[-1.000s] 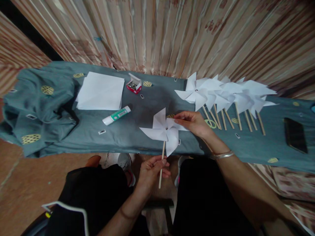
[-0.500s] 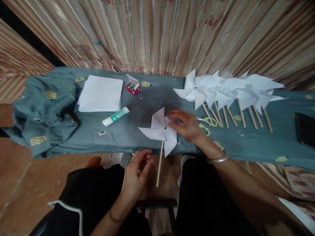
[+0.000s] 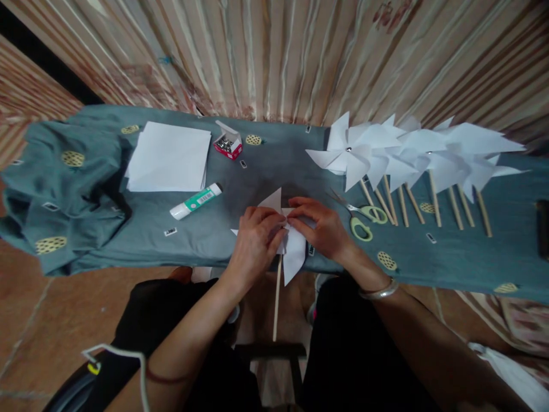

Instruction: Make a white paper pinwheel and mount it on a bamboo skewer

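Observation:
A white paper pinwheel (image 3: 295, 260) lies at the front edge of the cloth-covered table, its wooden stick (image 3: 278, 303) jutting out past the edge toward me. My left hand (image 3: 256, 240) covers its left blades, fingertips pinched at the centre. From the other side, my right hand (image 3: 323, 226) pinches the paper close to the same spot. The pin at the centre is hidden by my fingers. Green-handled scissors (image 3: 362, 217) lie just right of my right hand. A glue stick (image 3: 196, 201) rests to the left of the pinwheel.
A stack of white paper (image 3: 169, 157) lies at the back left, beside a small open red box (image 3: 229, 143) of metal pins. Several finished-looking pinwheels (image 3: 398, 150) overlap at the back right. A dark object (image 3: 542, 229) sits at the far right edge. Bunched cloth (image 3: 64, 189) covers the left end.
My left hand has risen from below the table edge onto the pinwheel's centre. My right hand's fingers have moved slightly inward to meet it. The view has shifted a little.

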Available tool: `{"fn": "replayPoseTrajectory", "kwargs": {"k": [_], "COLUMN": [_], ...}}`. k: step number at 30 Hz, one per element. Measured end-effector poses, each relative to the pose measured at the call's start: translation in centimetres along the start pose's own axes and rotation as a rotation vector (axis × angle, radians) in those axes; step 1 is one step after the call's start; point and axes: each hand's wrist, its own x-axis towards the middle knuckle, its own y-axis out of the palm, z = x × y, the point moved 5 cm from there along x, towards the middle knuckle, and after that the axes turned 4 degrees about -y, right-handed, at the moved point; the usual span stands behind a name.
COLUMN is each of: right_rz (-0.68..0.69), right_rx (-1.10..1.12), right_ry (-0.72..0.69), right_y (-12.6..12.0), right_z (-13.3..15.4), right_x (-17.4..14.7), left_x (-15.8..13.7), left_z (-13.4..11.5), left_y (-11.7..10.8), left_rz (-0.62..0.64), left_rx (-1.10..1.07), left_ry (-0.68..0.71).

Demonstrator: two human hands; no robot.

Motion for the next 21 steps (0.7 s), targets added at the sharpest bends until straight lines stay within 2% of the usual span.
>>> {"fn": "replayPoseTrajectory", "kwargs": {"k": [9, 16, 21], "right_rz": [0.054, 0.076, 0.133], "right_rx": [-0.046, -0.083, -0.063], "right_ry": [-0.027, -0.038, -0.026], "right_y": [0.3, 0.5, 0.3], "right_z": [0.7, 1.0, 1.0], "right_x": [-0.3, -0.3, -0.2], "left_x": [-0.5, -0.5, -0.6], "left_z": [0.8, 0.6, 0.6], "left_y": [0.5, 0.3, 0.4], "left_rz": [0.063, 0.022, 0.055], "left_rx": [0.052, -0.005, -0.044], "left_ry": [-0.044, -0.035, -0.047]}}
